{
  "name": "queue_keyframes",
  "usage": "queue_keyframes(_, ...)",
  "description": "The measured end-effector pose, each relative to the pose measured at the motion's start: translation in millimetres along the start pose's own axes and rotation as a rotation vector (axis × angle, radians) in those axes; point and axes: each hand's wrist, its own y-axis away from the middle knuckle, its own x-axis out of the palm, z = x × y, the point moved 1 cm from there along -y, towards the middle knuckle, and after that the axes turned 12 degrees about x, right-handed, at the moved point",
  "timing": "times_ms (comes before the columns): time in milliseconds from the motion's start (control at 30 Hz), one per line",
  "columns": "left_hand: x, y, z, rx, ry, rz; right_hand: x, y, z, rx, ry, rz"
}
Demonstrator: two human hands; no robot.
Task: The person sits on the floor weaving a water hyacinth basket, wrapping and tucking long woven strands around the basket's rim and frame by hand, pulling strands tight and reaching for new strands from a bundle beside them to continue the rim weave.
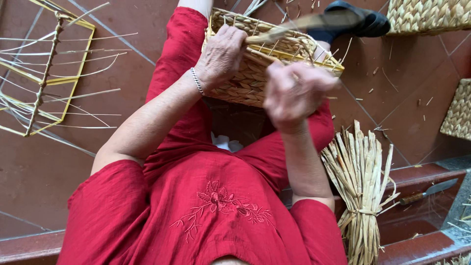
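The woven basket point(255, 73) rests on the person's lap at 12 o'clock. The left hand point(222, 56) grips its rim. The right hand point(294, 93) is closed on a straw strand point(304, 24). A straw bundle point(360, 186) lies at 3 o'clock.

We count three woven baskets: one half-woven basket point(267, 61) on the lap, a second basket point(427, 15) at the top right, a third basket point(458, 110) at the right edge. We also count one straw bundle point(360, 189), one knife point(429, 191), one wire frame point(46, 73) and one black shoe point(360, 22).
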Motion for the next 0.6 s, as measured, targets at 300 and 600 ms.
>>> queue_keyframes(300, -10, 1, 1, -0.22, 0.259, -0.089, 102, 26, -37, 1.104, -1.169, 0.632)
queue_keyframes(600, -17, -1, -8, -0.147, 0.433, -0.228, 66, 54, -1, 0.368, -0.409, 0.269)
